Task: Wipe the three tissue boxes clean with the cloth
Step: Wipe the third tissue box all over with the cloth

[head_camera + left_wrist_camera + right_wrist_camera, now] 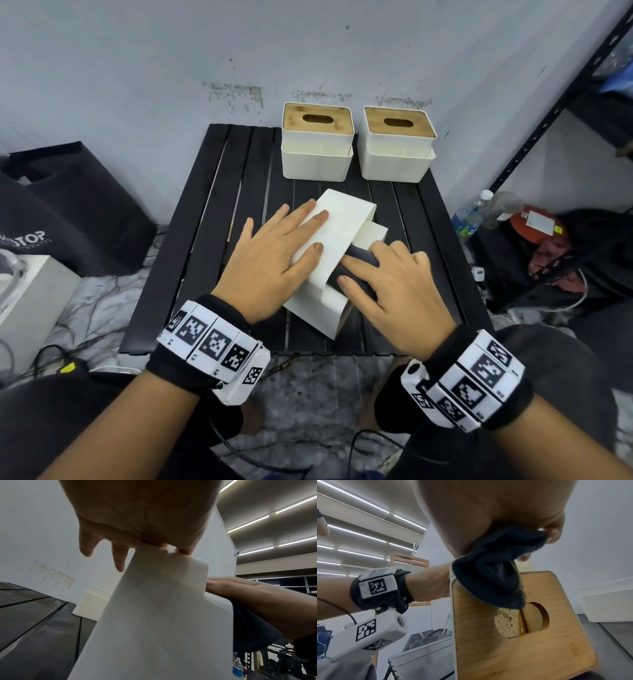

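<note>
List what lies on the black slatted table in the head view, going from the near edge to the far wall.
Right hand pressing the dark cloth → tipped tissue box steadied under the left hand → two upright tissue boxes with wooden lids, side by side at the wall.

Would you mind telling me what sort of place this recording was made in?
Probably a storage or workshop corner rather than a home: a low black slatted table against a scuffed grey wall, black metal shelving with clutter, and long ceiling strip lights.
</note>
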